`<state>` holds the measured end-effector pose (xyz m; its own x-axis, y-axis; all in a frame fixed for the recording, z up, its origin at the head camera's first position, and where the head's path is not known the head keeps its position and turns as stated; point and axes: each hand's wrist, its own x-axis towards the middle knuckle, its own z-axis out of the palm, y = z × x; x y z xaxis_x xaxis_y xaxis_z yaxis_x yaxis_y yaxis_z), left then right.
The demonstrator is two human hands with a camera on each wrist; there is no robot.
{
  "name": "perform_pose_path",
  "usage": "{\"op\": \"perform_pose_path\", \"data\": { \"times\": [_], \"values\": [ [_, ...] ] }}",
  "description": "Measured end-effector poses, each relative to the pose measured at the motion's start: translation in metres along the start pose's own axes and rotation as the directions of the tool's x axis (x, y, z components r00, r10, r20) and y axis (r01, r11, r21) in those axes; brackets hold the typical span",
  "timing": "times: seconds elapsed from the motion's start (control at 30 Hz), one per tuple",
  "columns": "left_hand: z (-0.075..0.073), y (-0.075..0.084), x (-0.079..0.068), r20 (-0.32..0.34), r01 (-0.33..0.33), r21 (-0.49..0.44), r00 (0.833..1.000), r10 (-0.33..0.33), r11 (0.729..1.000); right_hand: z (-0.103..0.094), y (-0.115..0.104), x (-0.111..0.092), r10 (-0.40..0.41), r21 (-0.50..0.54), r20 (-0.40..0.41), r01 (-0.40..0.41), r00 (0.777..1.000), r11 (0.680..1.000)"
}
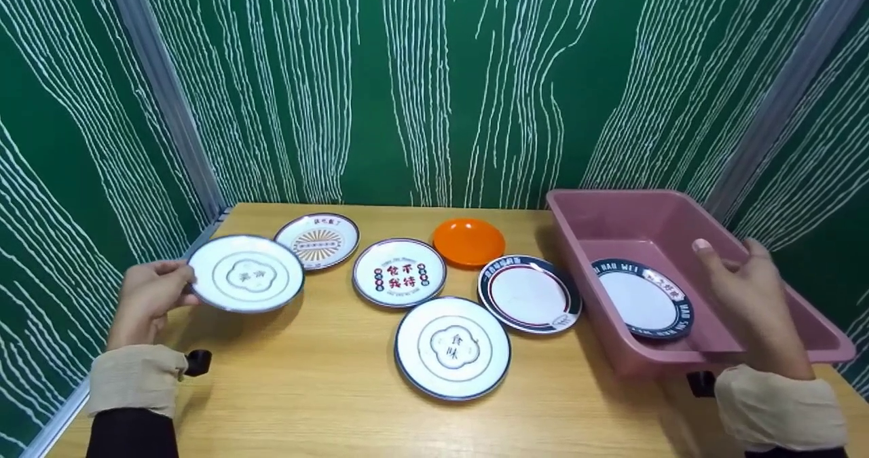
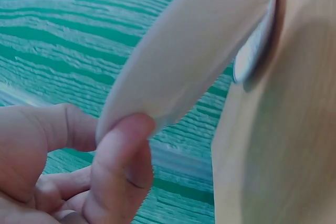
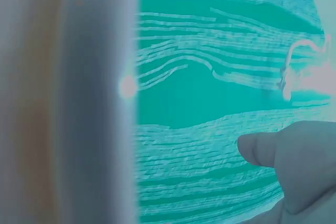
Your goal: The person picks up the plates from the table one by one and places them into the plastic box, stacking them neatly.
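Note:
My left hand [image 1: 153, 292] pinches the left rim of a white plate [image 1: 246, 273] with a blue edge and a flower-shaped mark. Raised off the table, that plate partly covers a sunburst-patterned plate [image 1: 319, 242] behind it. In the left wrist view, the thumb and fingers [image 2: 123, 156] grip the edge of the plate [image 2: 184, 45], whose underside shows. Over the near right part of a pink plastic basin [image 1: 611, 217] is my right hand [image 1: 747, 295], thumb apart and nothing held. A dark-rimmed plate [image 1: 641, 302] lies inside the basin.
Mid-table are a plate with red characters [image 1: 399, 273], an orange dish [image 1: 468, 242], a dark-rimmed plate with a red ring [image 1: 529, 295] close to the basin, and a second flower-marked plate [image 1: 453, 349] nearer me. A green panel [image 1: 414, 91] with white lines stands behind the wooden table [image 1: 305, 397].

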<state>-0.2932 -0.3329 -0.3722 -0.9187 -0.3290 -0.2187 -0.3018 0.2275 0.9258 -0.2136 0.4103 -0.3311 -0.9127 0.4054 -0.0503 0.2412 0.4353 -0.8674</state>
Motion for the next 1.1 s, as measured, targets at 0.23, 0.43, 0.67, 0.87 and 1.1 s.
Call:
{"op": "perform_pose_path", "data": {
  "times": [0.23, 0.43, 0.67, 0.87, 1.1],
  "values": [
    [0.034, 0.024, -0.011, -0.097, -0.029, -0.14, 0.995, 0.015, 0.99, 0.029, -0.021, -0.013, -0.157, -0.009, 0.011, 0.157, 0.988, 0.988],
    [0.062, 0.044, -0.03, -0.107, -0.083, -0.251, 0.993, 0.058, 0.964, 0.052, -0.036, -0.032, -0.252, -0.08, 0.083, 0.259, 0.964, 0.963],
    [0.084, 0.06, -0.054, -0.042, -0.18, -0.293, 0.984, 0.176, 0.939, 0.078, -0.045, -0.051, -0.379, -0.132, 0.165, 0.402, 0.91, 0.906],
    [0.108, 0.069, -0.075, 0.032, -0.225, -0.344, 0.967, 0.251, 0.912, 0.092, -0.046, -0.064, -0.383, -0.171, 0.246, 0.429, 0.891, 0.887],
    [0.136, 0.072, -0.101, 0.093, -0.266, -0.375, 0.942, 0.322, 0.888, 0.103, -0.052, -0.072, -0.433, -0.129, 0.27, 0.478, 0.86, 0.869]
  ]
}}
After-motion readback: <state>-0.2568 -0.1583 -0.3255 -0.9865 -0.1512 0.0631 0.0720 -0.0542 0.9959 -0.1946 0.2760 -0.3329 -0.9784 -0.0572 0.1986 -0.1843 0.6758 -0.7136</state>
